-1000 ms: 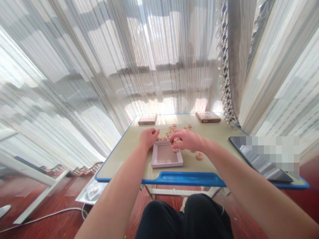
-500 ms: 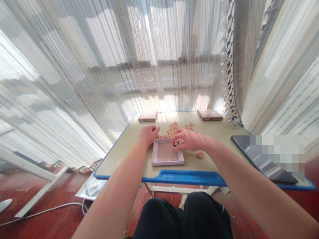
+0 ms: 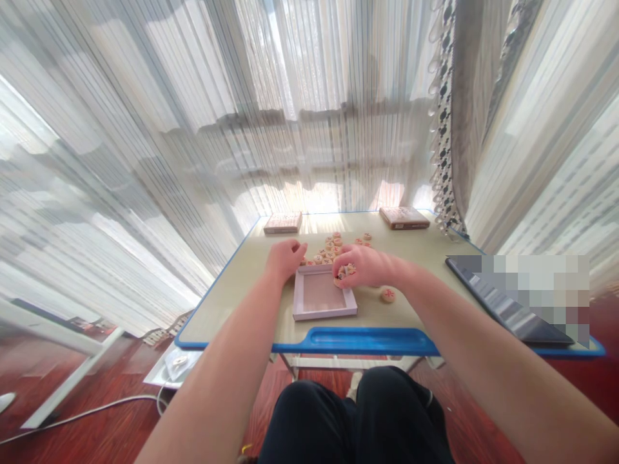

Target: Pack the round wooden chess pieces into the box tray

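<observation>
A shallow white cardboard tray [image 3: 325, 316] lies on the table in front of me, its brown bottom bare. My right hand [image 3: 355, 265] is closed around several round wooden Chinese chess pieces [image 3: 346, 272], just over the tray's right side. At the tray's far left corner is my left hand [image 3: 286, 256], its fingers curled; whether they hold anything is hidden. Loose chess pieces [image 3: 330, 247] lie in a cluster beyond the tray, between the hands. One piece [image 3: 387, 294] with a red mark lies alone to the right of the tray.
Two flat boxes stand at the table's far edge, a left box [image 3: 283, 223] and a right box [image 3: 404, 218]. A dark tablet-like slab [image 3: 507, 306] lies at the right. A blue trough [image 3: 370, 339] runs along the near edge. Sheer curtains [image 3: 309, 148] hang behind the table.
My right hand has stayed over the tray's right side, its fingers slightly shifted around the chess pieces. My left hand has barely moved. The whole view has tilted a little.
</observation>
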Tool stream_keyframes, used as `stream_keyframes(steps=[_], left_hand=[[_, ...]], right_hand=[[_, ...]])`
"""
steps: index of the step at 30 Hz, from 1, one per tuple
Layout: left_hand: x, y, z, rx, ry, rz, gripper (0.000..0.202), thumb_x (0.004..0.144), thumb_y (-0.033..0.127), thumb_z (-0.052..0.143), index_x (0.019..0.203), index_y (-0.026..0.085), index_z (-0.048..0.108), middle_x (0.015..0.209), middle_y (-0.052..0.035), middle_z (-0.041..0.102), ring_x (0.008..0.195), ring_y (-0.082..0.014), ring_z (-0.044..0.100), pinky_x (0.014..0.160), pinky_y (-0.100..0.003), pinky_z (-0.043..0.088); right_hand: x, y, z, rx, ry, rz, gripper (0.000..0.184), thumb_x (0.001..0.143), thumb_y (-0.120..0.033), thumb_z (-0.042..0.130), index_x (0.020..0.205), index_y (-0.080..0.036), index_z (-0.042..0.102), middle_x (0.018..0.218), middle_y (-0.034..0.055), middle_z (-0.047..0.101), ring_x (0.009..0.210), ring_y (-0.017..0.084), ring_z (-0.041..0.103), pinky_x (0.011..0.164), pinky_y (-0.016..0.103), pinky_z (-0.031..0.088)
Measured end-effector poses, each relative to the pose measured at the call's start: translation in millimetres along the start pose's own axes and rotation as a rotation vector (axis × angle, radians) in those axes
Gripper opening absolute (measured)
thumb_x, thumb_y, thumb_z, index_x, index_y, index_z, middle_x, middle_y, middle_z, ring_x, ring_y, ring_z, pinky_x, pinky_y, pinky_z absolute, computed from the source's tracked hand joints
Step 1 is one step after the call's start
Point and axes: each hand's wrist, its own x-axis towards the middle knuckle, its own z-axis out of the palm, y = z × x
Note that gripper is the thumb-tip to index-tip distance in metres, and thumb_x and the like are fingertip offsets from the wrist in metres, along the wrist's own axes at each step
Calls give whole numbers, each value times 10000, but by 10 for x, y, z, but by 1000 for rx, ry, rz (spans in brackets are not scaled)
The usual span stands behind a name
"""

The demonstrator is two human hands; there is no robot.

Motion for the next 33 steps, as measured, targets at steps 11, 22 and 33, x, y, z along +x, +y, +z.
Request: stream_keyframes(steps=[11,22,33], left_hand=[[5,-2,3,16,-10,19,329,789,419,473,559,191,536,559,-8,627,618,-160,591,547,-248,331],[-5,1,-2,3,-18,13,324,791,419,479,570,192,550,558,1,627,618,-157,591,555,-247,339],[-29,33,-10,90,32,99,367,798,439,436,544,191,530,542,-10,578,570,-145,512,550,-256,325]], right_hand=[[-9,-24,-25,6,0,5,221,657,-340,689,866,-270,699,876,8,564,742,140,561,641,234,423],[-3,-26,-18,2,-9,14,234,659,-343,667,879,-262,685,888,-1,602,713,125,555,641,227,419],[-14,-61,-151,-40,136,213,290,808,-416,497,916,-211,670,755,16,643,659,131,556,576,230,364]])
